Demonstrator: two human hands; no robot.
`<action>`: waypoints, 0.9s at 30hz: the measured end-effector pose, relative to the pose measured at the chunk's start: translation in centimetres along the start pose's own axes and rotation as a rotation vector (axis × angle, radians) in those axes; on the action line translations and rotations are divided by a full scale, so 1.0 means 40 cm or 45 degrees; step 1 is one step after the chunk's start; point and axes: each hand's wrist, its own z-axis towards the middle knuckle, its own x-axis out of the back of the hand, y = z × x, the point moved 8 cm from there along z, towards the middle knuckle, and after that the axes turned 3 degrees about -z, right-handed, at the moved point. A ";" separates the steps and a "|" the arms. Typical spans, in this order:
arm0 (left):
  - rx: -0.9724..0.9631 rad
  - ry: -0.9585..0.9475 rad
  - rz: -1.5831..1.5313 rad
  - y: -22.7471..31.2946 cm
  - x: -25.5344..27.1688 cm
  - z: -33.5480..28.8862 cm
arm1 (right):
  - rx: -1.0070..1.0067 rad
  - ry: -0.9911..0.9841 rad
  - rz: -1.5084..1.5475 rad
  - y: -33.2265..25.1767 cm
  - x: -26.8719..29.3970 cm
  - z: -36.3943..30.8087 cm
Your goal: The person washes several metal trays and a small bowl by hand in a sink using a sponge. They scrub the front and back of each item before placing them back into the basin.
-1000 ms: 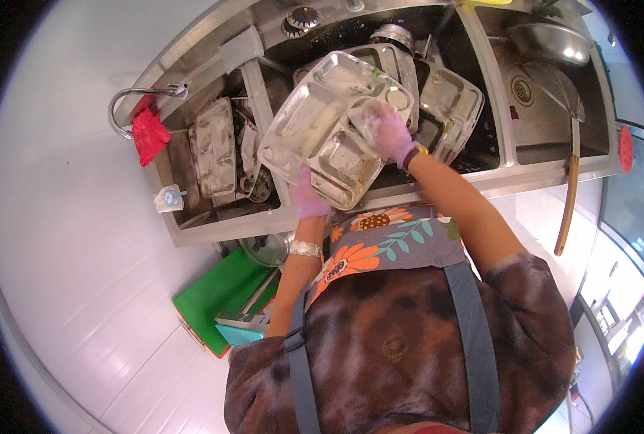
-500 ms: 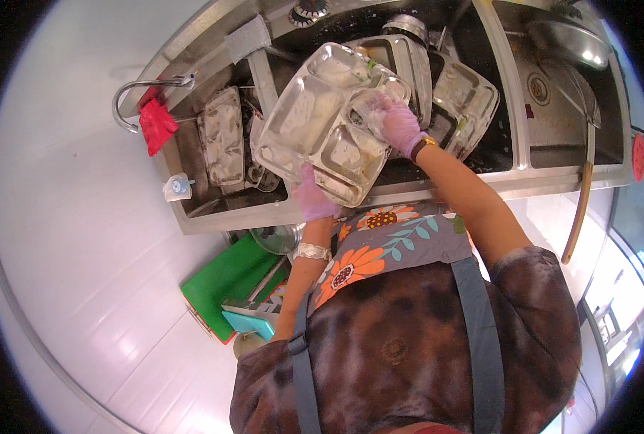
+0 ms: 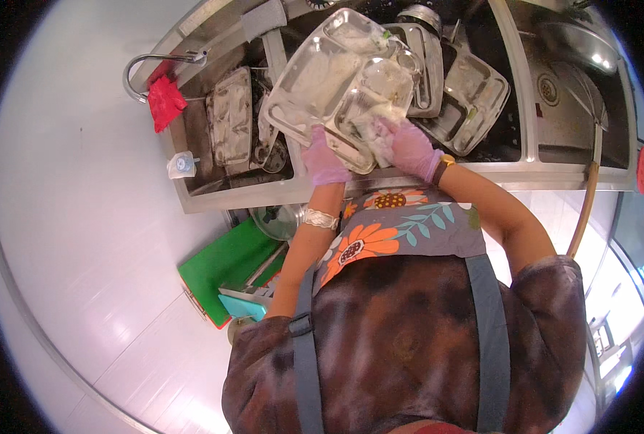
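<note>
A steel compartment tray (image 3: pixel 314 72) with suds and bits of green food on it is tilted above the sink. My left hand (image 3: pixel 325 158), in a thin purple glove, grips its near left edge with the thumb on top. My right hand (image 3: pixel 412 150), gloved the same way, is closed on a whitish soapy wad (image 3: pixel 377 132) pressed to the tray's near right compartment. Whether the wad is cloth or mesh I cannot tell. Beyond and to the right, more steel trays (image 3: pixel 474 90) lie in the sink, with a green scrap on one.
A sudsy tray (image 3: pixel 231 116) stands in the left basin, near the curved faucet (image 3: pixel 130 72) and a red cloth (image 3: pixel 165 103). A grey cloth (image 3: pixel 264 20) lies on the divider. The right basin holds a steel pan (image 3: pixel 578 47) and a wooden-handled tool (image 3: pixel 586 206).
My right hand has drawn the wad toward me, from the tray's right middle to its near right compartment. My left hand keeps its hold on the edge. The whole view has shifted slightly.
</note>
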 end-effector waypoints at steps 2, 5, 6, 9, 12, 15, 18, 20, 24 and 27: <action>0.054 -0.078 -0.141 -0.027 -0.008 0.032 | 0.247 0.234 -0.526 -0.013 -0.004 0.027; 0.084 -0.116 -0.065 -0.057 0.003 0.078 | 0.231 0.416 -0.495 -0.088 -0.014 0.104; 0.113 -0.096 -0.063 -0.063 0.004 0.089 | 0.157 0.352 -0.236 -0.107 -0.016 0.115; -0.115 -0.301 0.395 -0.035 -0.003 0.085 | 0.072 0.175 0.147 -0.126 0.030 0.075; 0.212 -0.293 -0.156 -0.084 0.000 0.084 | -0.113 0.174 0.226 -0.036 0.019 0.008; 0.220 -0.415 -0.087 -0.061 -0.051 0.059 | -0.101 0.475 0.294 -0.053 0.050 0.052; 0.428 -0.483 -0.208 -0.078 -0.048 0.053 | 0.041 0.670 0.064 -0.135 0.130 0.149; -0.066 -0.643 0.460 -0.013 -0.051 0.075 | 0.142 0.727 -0.020 -0.146 0.171 0.211; -0.131 -0.868 0.622 0.056 -0.111 0.017 | 0.213 0.590 0.356 -0.118 0.200 0.266; -1.061 -1.042 1.038 0.142 -0.152 -0.031 | 0.342 0.655 0.398 -0.189 0.244 0.224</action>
